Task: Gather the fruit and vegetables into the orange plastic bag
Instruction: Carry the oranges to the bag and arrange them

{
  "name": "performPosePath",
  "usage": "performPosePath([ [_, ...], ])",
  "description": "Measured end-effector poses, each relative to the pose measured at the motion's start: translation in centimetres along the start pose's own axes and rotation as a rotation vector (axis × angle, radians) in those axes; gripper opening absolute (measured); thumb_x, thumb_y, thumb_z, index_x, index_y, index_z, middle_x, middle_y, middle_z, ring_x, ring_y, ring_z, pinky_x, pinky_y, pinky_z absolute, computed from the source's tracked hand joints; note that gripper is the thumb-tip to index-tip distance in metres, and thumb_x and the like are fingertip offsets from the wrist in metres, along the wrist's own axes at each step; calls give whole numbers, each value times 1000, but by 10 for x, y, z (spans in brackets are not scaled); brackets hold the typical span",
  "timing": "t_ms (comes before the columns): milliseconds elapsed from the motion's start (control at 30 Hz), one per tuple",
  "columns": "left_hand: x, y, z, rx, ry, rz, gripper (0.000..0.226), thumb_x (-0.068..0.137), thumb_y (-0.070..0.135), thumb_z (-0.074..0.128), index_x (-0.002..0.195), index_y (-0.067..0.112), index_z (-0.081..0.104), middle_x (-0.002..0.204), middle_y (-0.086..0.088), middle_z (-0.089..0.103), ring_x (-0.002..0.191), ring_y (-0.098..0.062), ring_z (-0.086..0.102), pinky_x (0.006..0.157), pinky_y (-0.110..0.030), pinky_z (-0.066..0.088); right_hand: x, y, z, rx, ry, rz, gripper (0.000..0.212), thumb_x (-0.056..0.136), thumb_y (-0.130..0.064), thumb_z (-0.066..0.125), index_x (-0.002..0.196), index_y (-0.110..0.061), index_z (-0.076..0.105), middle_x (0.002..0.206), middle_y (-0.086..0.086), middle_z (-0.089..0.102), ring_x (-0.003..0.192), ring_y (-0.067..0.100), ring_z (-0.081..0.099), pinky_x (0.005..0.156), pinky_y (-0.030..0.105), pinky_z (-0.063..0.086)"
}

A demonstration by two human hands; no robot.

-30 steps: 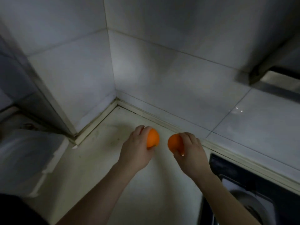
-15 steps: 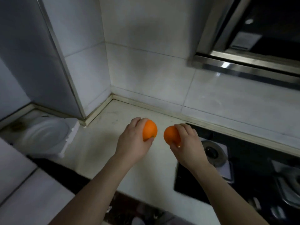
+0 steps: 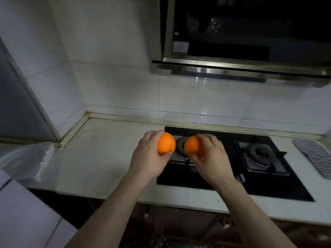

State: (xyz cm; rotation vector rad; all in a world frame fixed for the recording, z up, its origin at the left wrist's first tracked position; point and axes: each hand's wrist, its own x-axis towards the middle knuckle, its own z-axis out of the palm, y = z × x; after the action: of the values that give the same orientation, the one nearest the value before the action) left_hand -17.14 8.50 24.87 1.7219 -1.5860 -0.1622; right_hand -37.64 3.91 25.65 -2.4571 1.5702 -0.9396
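**Fruit in hand: left orange and right orange above the hob**

Both oranges are round and evenly bright, with matte skin. The left orange shows a small green stem spot low on its side, next to the thumb. The two are level and just beside each other, with a narrow gap between them. They are held in the air over the hob's left end.

The left hand grips its orange from the outer side, fingers curled together over the top and thumb pressed underneath. The right hand mirrors it, fingers wrapped over the top of the right orange and thumb at its lower edge, covering much of the fruit.

The left burner shows through the gap, and the right burner sits well apart. The black hob is set into a pale countertop. A steel range hood hangs on the tiled wall above, and a striped cloth lies at the far right.
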Motion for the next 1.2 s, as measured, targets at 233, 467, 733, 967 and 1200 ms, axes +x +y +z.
performPosePath([
  [233,-10,100,72,-49,-57,100,71,75,42,75,137,37,41,139,11,41,119,-16,48,89,-27,40,-48,94,-80,-38,55,133,57,79,-30,68,132,-19,49,131,0,47,115,23,44,95,31,37],
  [467,-21,213,157,-97,-110,171,72,76,45,73,139,37,39,140,11,39,120,-17,47,92,-29,40,-94,203,-161,-122,81,218,57,79,-33,67,131,-22,47,131,-1,46,114,22,44,92,34,41],
  [733,-31,324,248,-160,-197,263,72,76,47,72,140,36,39,140,10,39,120,-18,47,94,-34,44,-135,308,-241,-196,157,304,60,76,-30,69,131,-20,49,129,0,49,114,22,45,95,32,39],
  [967,-29,399,319,-194,-310,353,72,77,49,70,140,38,37,141,12,38,121,-16,45,97,-35,43,-161,382,-287,-225,187,419,61,75,-32,71,131,-19,50,128,0,49,115,22,45,96,32,37],
  [1200,-7,458,398,-229,-416,437,70,78,46,70,139,36,39,141,11,38,121,-16,45,98,-38,44,-166,461,-310,-302,215,517,63,76,-37,73,132,-21,48,128,0,50,112,21,45,93,33,39],
])
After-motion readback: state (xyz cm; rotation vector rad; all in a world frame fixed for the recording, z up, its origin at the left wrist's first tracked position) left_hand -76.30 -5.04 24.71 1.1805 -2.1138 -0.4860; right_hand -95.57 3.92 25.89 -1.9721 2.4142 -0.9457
